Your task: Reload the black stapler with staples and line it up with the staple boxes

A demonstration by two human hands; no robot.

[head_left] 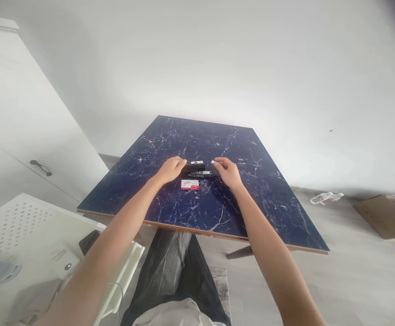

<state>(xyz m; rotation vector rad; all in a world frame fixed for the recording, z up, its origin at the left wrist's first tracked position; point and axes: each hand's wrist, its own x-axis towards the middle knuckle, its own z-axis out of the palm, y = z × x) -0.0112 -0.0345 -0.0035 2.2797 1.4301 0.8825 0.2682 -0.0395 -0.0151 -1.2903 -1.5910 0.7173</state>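
Note:
On the blue marbled table [184, 136], my left hand [171, 169] is closed on the left end of a black stapler [195, 167] with a pale label on top. A long black part with a silvery strip [202, 174] lies along its near side; whether the two are joined I cannot tell. My right hand [229, 172] pinches a small pale whitish piece [213, 161] just right of the stapler, apart from it. Its exact kind is too small to tell. A red and white small box [190, 184] lies flat nearer to me.
To the left stands a white cabinet [41, 136] with a dark handle. A white perforated stand [24, 226] is at the lower left, with a dark phone-like thing [88, 241] on it. Clear plastic [325, 198] and cardboard [384, 215] lie on the floor at right.

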